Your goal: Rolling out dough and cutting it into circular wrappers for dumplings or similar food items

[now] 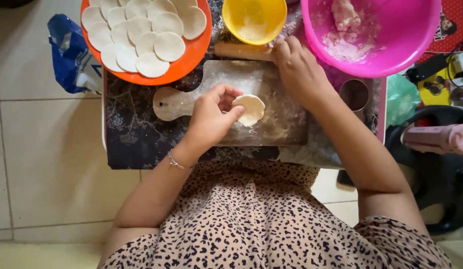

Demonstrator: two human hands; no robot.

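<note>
A small dough disc (250,108) is pinched at its near-left edge by the fingertips of the left hand (211,119), lying just beyond them above the floured wooden board (271,84). Being nearly round, no clear long axis is shown. The rolling pin (241,51) is grasped by the right hand (298,69), its length running left from the fingers.

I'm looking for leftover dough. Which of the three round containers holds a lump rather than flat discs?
The pink bowl, top right: it holds a floury lump. The orange plate carries flat discs; the yellow bowl holds flour.

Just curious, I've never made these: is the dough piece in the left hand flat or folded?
Flat: the dough round lies spread on the floured board, the left hand pinching only its edge.
</note>
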